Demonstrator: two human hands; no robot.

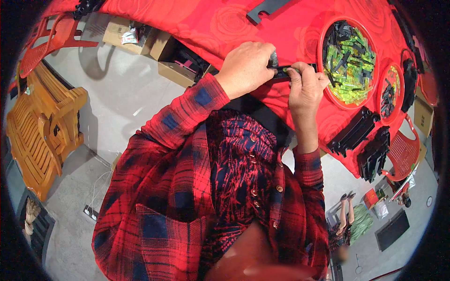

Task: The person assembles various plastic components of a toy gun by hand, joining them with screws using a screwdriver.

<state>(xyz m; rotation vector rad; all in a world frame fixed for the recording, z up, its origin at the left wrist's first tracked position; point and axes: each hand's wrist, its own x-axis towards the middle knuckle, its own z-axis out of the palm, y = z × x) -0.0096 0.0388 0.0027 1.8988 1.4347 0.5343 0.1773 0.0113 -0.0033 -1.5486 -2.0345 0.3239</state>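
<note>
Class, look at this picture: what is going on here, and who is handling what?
A person in a red plaid shirt works at a table with a red cloth. The left hand and right hand together hold a small black part with a bit of green on it. Beside the right hand sits a round red tray of green and black pieces, with stacked black parts nearby.
</note>
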